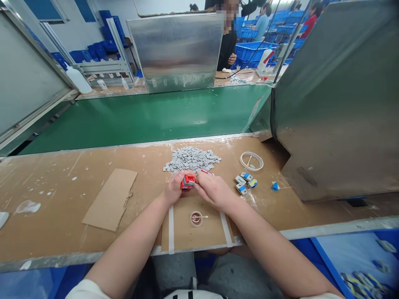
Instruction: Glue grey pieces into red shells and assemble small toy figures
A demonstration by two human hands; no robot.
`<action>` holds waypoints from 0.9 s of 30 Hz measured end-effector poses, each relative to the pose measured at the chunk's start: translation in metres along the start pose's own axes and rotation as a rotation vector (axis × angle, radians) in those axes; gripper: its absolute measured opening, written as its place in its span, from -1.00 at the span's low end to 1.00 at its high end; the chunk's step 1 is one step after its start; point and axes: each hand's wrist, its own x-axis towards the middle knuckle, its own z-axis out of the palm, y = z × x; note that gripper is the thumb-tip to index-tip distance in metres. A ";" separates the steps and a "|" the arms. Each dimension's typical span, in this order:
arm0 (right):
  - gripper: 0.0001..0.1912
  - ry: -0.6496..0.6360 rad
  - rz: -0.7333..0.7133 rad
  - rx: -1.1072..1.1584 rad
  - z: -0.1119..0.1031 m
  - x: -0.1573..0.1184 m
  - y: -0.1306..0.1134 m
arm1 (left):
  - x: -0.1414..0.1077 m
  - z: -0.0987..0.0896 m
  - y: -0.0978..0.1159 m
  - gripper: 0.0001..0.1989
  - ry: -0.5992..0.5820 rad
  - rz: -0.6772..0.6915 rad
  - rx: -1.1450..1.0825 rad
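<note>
My left hand [174, 189] is closed around a small red and grey block-shaped piece [188, 182], which looks like a toy vehicle body. Close beside it, my right hand [215, 190] has its fingers curled, and its fingertips meet the piece. A red and white bit [205, 171] shows at the far side of my right hand; whether the fingers grip it is unclear. Just beyond both hands lies a pile of small grey tiles [193, 158]. Nearer me, a small clear cup [196, 219] with reddish-brown contents holds a white swab [204, 216].
Several small grey, blue and yellow pieces [241, 189] lie right of my hands, near a white ring [251, 161] and a blue scrap [274, 186]. Torn cardboard [109, 199] lies left. A green conveyor belt [140, 118] runs behind. A metal panel [336, 104] stands right; a person's hand [232, 58] shows opposite.
</note>
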 end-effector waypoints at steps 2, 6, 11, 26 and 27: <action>-0.76 0.006 0.001 0.045 -0.001 0.001 -0.003 | -0.001 -0.003 0.002 -0.38 -0.065 0.107 0.002; -0.77 0.006 -0.009 0.180 -0.003 0.002 -0.006 | -0.003 -0.008 0.008 -0.38 -0.122 0.229 0.038; -0.76 0.010 0.010 0.283 0.000 0.000 -0.005 | -0.005 -0.007 0.012 -0.34 -0.127 0.234 0.059; -0.46 0.204 0.172 0.380 0.016 0.001 0.001 | -0.006 0.022 0.012 -0.53 0.125 0.145 -0.308; -0.49 0.215 0.174 0.368 0.015 0.001 0.002 | -0.007 0.018 0.011 -0.52 0.107 0.190 -0.214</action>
